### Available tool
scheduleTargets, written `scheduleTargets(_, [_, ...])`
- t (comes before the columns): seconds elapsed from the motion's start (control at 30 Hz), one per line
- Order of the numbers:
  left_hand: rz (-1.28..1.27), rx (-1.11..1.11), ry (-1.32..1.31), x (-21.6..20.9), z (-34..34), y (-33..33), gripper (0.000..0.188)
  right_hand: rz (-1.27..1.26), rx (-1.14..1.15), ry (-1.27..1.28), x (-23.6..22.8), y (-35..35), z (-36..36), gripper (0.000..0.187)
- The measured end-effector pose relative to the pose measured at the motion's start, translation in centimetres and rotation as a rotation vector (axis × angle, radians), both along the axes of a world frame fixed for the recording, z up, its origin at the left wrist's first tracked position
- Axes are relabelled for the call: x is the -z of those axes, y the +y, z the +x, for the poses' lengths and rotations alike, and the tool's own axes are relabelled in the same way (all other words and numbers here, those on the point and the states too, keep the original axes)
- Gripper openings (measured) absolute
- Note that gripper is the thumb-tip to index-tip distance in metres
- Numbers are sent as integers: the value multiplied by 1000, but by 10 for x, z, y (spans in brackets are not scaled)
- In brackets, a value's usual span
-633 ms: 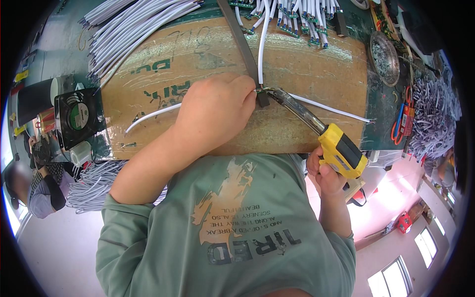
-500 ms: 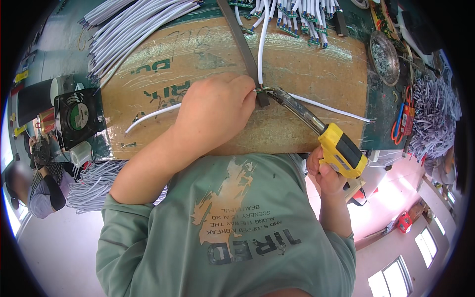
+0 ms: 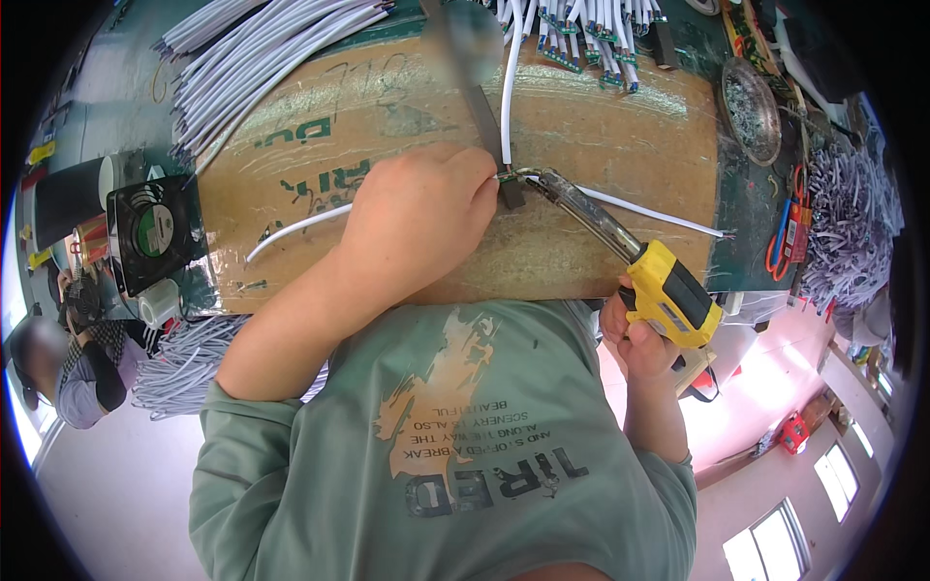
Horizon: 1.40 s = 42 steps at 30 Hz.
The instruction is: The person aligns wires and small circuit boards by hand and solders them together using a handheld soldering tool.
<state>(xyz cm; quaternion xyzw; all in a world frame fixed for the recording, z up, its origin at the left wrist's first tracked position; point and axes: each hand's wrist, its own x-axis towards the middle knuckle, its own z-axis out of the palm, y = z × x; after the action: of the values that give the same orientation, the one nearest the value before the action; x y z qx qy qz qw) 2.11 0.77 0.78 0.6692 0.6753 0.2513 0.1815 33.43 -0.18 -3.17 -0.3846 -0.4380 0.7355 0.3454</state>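
My left hand (image 3: 421,218) is closed in a pinch. From under it a white cable (image 3: 300,229) runs out to the left, and my fingertips are at its wire end, largely hidden by the hand. My right hand (image 3: 639,339) grips a yellow and black soldering gun (image 3: 673,295) with a metal barrel. Its tip meets the wires and a small green board beside my left fingertips, on the end of a dark flat bar (image 3: 489,126). A second white cable (image 3: 507,97) comes down to this spot from above. Another white cable (image 3: 659,213) stretches to the right behind the barrel.
Cardboard (image 3: 601,261) covers the work area. White cables (image 3: 242,77) lie in a bundle at the far left, and cables with green boards (image 3: 591,48) at the far middle. Left stands a black fan (image 3: 150,232); right are a metal dish (image 3: 751,111) and orange-handled pliers (image 3: 780,242).
The soldering gun has shifted very slightly to the right, its tip still at the joint. My left hand has barely moved. A blurred round patch now shows over the bar's far end.
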Motion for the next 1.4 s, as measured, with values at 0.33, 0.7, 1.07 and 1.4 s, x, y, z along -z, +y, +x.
scheduleTargets(0.33, [-59,-13,-25,-3,2,1,10,33,249,6,-18,35,8,74])
scheduleTargets(0.7, [-117,-16,-40,-4,0,0,15,-17,851,-234,-14,149,69,47])
scheduleTargets(1.07, [-135,-13,-16,-3,-3,-4,19,55,651,-620,-25,123,95,59])
scheduleTargets(1.4, [76,-4,-154,-28,-23,-5,14,395,602,-996,-18,107,99,55])
